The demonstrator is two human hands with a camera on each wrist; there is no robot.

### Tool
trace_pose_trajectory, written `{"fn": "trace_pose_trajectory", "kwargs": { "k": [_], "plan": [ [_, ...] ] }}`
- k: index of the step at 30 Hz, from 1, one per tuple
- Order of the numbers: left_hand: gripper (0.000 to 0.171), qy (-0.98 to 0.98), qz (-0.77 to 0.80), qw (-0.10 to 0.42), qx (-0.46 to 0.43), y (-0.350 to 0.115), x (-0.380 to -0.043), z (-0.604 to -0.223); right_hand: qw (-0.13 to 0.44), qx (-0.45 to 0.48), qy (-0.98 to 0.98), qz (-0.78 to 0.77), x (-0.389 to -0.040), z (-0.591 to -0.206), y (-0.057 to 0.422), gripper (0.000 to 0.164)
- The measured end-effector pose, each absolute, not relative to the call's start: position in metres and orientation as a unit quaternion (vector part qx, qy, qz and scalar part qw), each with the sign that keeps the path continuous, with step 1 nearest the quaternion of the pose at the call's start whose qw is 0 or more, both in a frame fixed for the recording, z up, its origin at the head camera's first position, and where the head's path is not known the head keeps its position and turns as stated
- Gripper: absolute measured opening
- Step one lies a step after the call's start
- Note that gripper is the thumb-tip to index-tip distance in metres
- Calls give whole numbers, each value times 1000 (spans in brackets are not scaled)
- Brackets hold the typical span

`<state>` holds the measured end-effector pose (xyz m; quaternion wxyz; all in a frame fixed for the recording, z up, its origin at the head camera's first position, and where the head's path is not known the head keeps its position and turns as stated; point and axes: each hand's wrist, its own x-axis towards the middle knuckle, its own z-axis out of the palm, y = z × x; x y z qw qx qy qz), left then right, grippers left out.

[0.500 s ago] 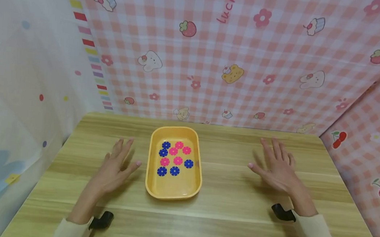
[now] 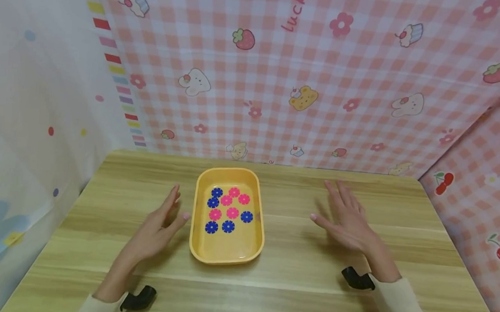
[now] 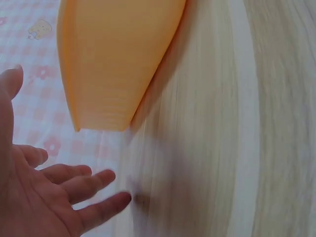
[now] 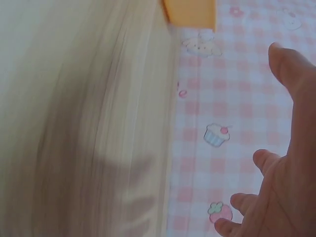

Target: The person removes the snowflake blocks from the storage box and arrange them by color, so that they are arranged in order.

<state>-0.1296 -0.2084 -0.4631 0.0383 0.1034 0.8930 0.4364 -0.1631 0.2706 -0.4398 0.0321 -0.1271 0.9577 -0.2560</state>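
A yellow tray [image 2: 227, 250] stands on the wooden table, holding several blue notched discs [image 2: 228, 226] and several pink ones [image 2: 232, 213], all flat on its floor. Just left of the tray is my left hand [image 2: 154, 231], fingers extended and thumb tip close to the tray's side. In the left wrist view the tray's outer wall [image 3: 118, 64] rises beyond the spread fingers. My right hand [image 2: 349, 224] hovers over the table farther off on the right, its fingers extended and holding nothing. A corner of the tray [image 4: 192, 12] shows at the top of the right wrist view.
The wooden table [image 2: 294, 283] reaches back to a pink checked cloth [image 2: 264, 66] with printed figures. A white patterned cloth [image 2: 65, 92] hangs at the left, another checked cloth [image 2: 488, 189] at the right. Black wrist pieces [image 2: 140, 298] sit at both cuffs.
Both hands have moved inward toward the tray, the left one turning more edge-on. The tray and its discs stay put, apart from a slight shift of the head view.
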Motion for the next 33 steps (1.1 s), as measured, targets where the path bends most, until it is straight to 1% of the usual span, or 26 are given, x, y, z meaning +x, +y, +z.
{"fn": "trace_pose_trajectory", "kwargs": {
  "k": [6,13,17,22,26,33],
  "plan": [
    [77,860,497,44,105,-203,-130,-464,37,-139,948,-284,-164,-437,257,95],
    [79,802,586,91,67,-197,-131,-465,31,-165,940,-297,-167,-434,241,94],
    [78,770,627,110,42,-195,-134,-465,31,-177,934,-309,-170,-427,231,93],
    [71,738,663,120,30,-192,-138,-467,41,-184,927,-324,-173,-418,218,93],
    [71,712,691,126,22,-190,-140,-468,55,-188,921,-336,-177,-414,205,92],
    [70,686,714,138,-18,-185,-138,-470,72,-207,909,-354,-183,-404,178,92]
  ]
}}
